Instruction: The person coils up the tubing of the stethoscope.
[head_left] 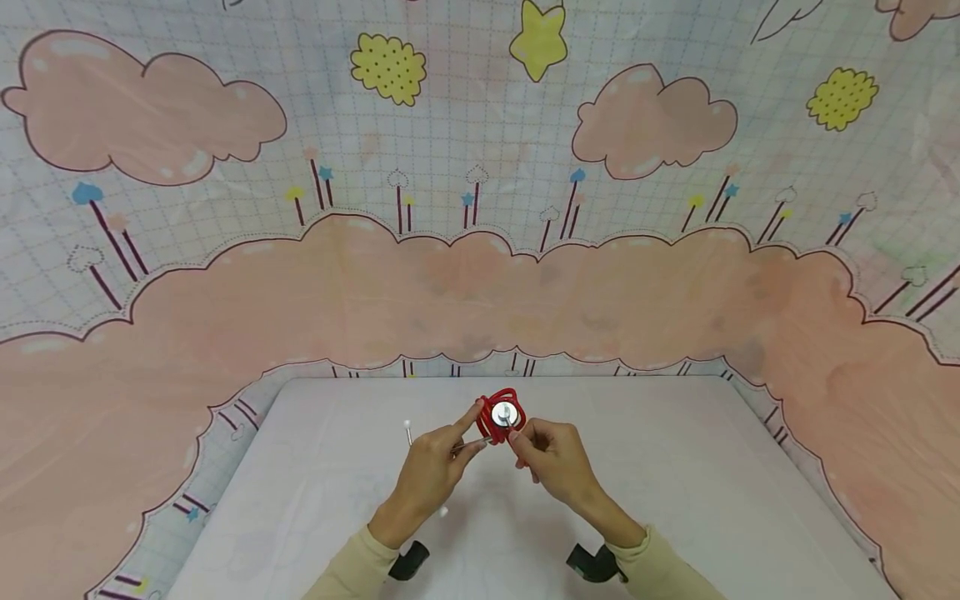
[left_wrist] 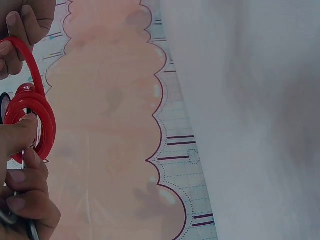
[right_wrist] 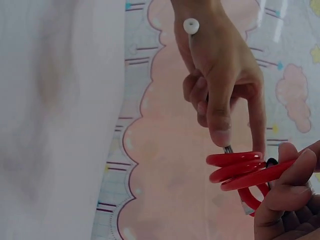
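Observation:
A stethoscope with coiled red tubing is held up in front of me between both hands, over the white tabletop. Its round silver chest piece faces me in the head view, in the middle of the coil. My left hand grips the coil's left side, thumb and fingers at the metal ear tubes. White ear tips show beside that hand, one ear tip near the wrist in the right wrist view. My right hand pinches the red tube by the chest piece, fingers curled.
The white tabletop spreads below and around the hands. Behind it hangs a cloth printed with clouds and stars. Black straps sit at both wrists, by the beige sleeves.

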